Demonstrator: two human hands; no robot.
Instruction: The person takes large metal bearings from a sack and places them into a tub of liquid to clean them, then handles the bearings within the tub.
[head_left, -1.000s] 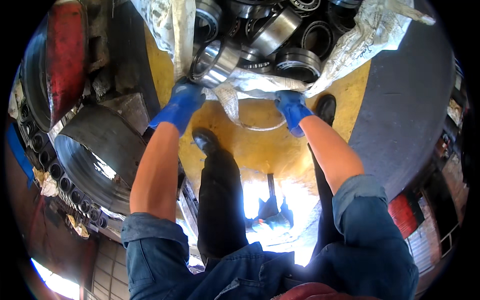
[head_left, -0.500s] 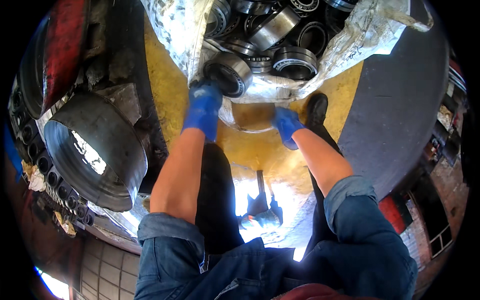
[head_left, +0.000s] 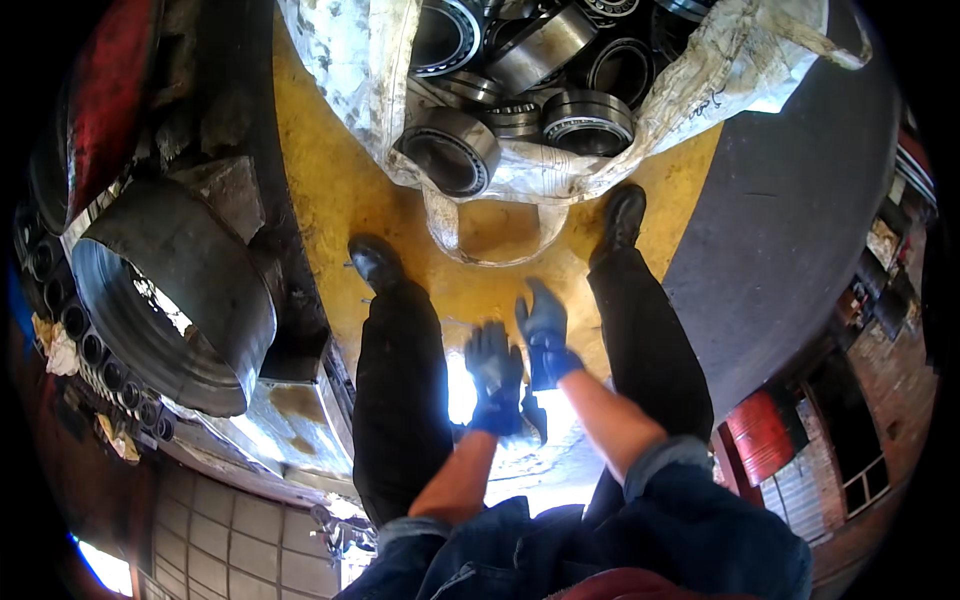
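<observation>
My left hand, in a blue glove with a greyish palm area, hangs empty between my legs with its fingers apart. Beside it and slightly farther off, my right hand wears a matching glove; its fingers are stretched out, a little blurred, and hold nothing. Ahead of both lies a dirty white woven sack full of steel roller bearings. One large bearing leans at its near left edge, and another bearing sits at the right. The sack's strap loop droops toward me, apart from both hands.
My boots stand on a yellow floor strip. At left is a big open metal ring, with several dark bearings in rows behind it. A grey floor area stretches right; a red drum stands at lower right.
Both hands have drawn back toward me and together, the left from the near left bearing and the right from beside the strap. The bearing stays at the sack's edge.
</observation>
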